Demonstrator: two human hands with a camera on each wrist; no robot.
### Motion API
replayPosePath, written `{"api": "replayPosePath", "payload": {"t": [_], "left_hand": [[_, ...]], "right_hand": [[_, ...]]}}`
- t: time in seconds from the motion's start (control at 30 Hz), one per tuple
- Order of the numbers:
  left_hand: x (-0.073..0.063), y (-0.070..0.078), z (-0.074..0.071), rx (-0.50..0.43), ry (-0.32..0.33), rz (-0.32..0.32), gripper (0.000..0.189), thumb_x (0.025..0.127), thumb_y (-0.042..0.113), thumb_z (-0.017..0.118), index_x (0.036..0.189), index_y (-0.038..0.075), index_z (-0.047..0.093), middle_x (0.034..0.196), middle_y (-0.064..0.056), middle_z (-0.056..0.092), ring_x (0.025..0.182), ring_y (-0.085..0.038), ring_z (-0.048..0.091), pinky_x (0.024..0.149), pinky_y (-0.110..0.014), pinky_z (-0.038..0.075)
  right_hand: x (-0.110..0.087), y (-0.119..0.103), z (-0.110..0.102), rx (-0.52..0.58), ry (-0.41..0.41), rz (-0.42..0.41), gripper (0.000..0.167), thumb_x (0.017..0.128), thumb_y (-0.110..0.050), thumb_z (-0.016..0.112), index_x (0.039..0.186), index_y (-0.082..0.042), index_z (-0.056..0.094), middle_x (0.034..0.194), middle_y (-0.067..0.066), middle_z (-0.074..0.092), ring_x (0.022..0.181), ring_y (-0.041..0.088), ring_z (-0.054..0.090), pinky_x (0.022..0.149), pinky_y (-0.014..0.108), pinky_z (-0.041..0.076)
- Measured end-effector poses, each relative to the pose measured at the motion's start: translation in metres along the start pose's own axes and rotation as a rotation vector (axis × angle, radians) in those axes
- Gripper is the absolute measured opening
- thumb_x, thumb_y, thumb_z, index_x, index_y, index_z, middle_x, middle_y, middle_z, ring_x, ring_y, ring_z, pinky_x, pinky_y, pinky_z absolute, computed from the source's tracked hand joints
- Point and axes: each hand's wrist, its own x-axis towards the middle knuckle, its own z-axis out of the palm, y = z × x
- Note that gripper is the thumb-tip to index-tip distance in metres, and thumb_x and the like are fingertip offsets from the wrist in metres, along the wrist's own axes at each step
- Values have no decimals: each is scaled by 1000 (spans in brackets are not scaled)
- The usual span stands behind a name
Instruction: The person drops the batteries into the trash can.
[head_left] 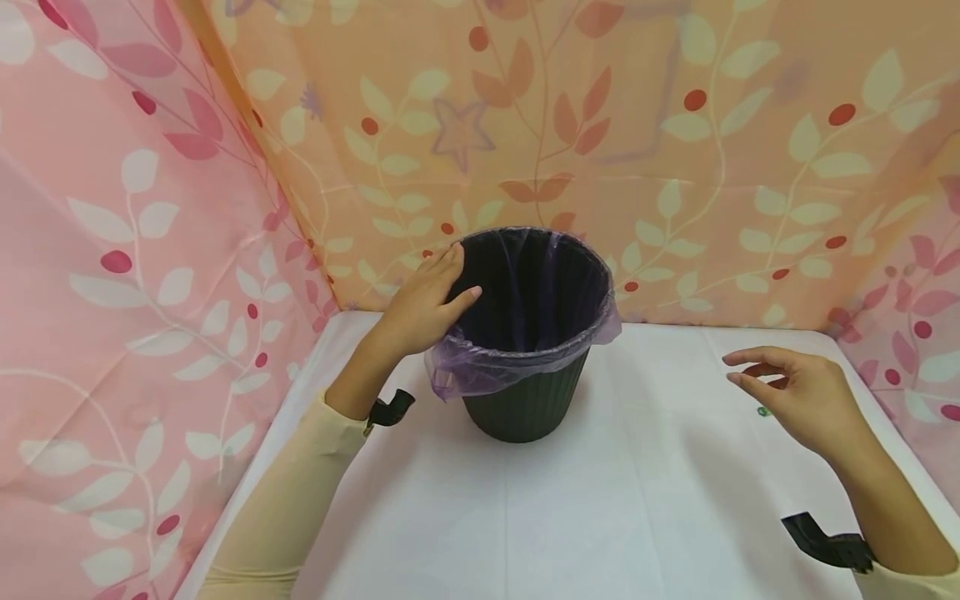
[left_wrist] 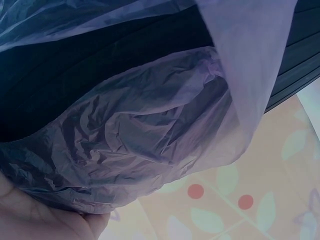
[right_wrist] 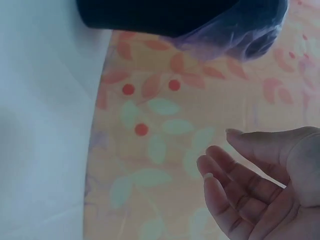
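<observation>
A dark ribbed bin (head_left: 525,408) stands upright on the white-covered table. A thin purple plastic bag (head_left: 487,371) lines it and is folded down over its rim. My left hand (head_left: 426,304) rests at the left of the rim, fingers fairly straight and thumb over the opening. In the left wrist view, part of that hand (left_wrist: 50,217) touches the crinkled bag (left_wrist: 135,130). My right hand (head_left: 806,396) hovers over the table's right side, fingers loosely bent. The right wrist view shows nothing in this hand (right_wrist: 255,190), apart from the bin.
A small green item (head_left: 763,411) lies on the white table cover (head_left: 570,517) near my right hand. Orange leaf-patterned cloth (head_left: 637,167) hangs behind the bin. Pink patterned cloth (head_left: 150,333) closes off the left side, with more at the right. Black straps (head_left: 825,542) sit at both wrists.
</observation>
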Motion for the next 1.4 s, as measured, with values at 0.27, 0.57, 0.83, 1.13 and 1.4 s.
{"api": "replayPosePath", "payload": {"t": [0.27,0.57,0.83,1.13,1.4], "left_hand": [[1,0,0,3,-4,9,73,107,45,42,159,-1,20,168,-13,14,157,-25,4,126,-44,5],[0,0,-1,3,-2,-4,73,107,46,41,160,1,20,169,-11,14,157,-24,4,126,-44,5],[1,-2,1,-3,2,-3,73,107,46,41,160,1,20,169,-11,13,157,-24,3,126,-41,3],[-1,0,0,6,-3,-2,73,107,46,41,160,1,20,169,-11,13,157,-24,4,126,-44,5],[0,0,0,10,-1,3,73,107,46,41,159,0,20,168,-12,14,157,-23,4,126,-39,3]], "right_hand": [[-5,37,1,-21,-33,46,22,91,-19,78,111,-10,76,95,18,76,71,-8,60,55,21,51],[-3,80,9,-95,-75,59,20,90,-12,77,109,-5,75,95,22,74,98,49,61,54,22,46],[-2,122,11,-108,-100,65,18,93,-14,74,107,-3,77,96,23,74,94,24,67,61,24,44],[-6,154,16,-181,-230,122,27,91,-7,69,117,1,71,102,33,67,97,58,56,69,62,47],[-4,164,17,-204,-337,135,27,88,-6,70,114,-1,72,94,25,69,90,52,60,68,62,47]]}}
